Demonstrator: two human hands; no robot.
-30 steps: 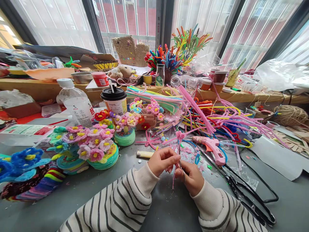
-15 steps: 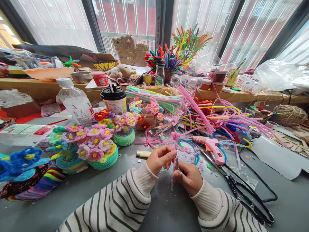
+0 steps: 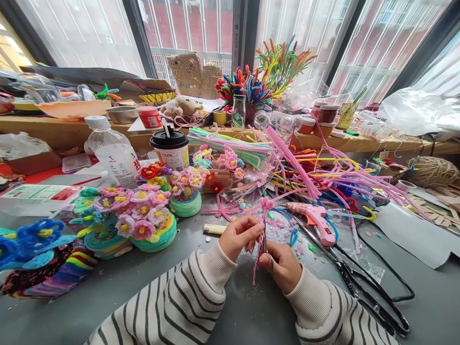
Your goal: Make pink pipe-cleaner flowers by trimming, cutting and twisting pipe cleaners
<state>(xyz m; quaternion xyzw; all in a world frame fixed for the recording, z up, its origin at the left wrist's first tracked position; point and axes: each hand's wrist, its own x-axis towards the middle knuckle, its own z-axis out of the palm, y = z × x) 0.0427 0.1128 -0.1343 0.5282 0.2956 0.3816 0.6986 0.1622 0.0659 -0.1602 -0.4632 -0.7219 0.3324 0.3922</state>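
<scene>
My left hand (image 3: 241,238) pinches a pink fuzzy stem (image 3: 256,262), whose lower end hangs over the grey table. A small pink flower shape (image 3: 266,204) stands just above my fingertips. Small metal scissors (image 3: 265,235) are in my right hand (image 3: 283,264), their blades pointing up beside the stem. Both hands are close together, low in the middle. Pink and green fuzz scraps lie on the table behind them.
A pink glue gun (image 3: 316,220) and large black-handled scissors (image 3: 362,292) lie to the right. Fuzzy flower pots (image 3: 149,237), a bottle (image 3: 117,155) and a lidded cup (image 3: 170,148) stand left. Pink stems (image 3: 294,165) are heaped behind.
The pink flower shape has shifted slightly right, and the stem's lower end has swung slightly left. Both hands keep nearly the same place and hold.
</scene>
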